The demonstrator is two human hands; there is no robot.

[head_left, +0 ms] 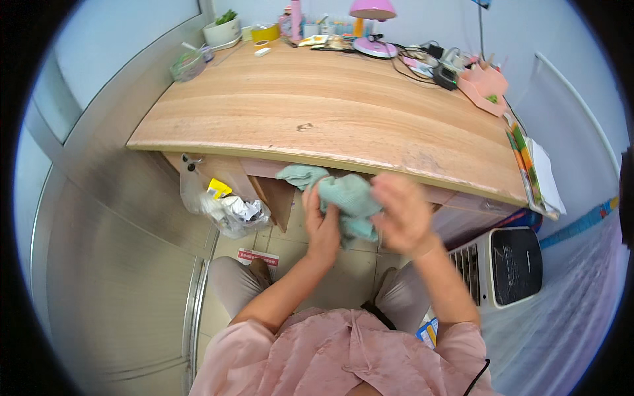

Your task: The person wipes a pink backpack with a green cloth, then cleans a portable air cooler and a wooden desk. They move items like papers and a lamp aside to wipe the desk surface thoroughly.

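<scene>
Before desk (317,99), green cloth (347,196), long axis sloping down rightward

We are counting one desk (317,109). On the desk, we are counting one pink lamp (374,9), one potted plant (223,32), one clear basket (189,67) and one pink tray (483,87). By the desk's front edge, we are counting two hands, left hand (323,231) and right hand (404,214), and one green cloth (349,198). Below the desk, we are counting one plastic bag (228,223) and one black-topped appliance (518,265).
</scene>
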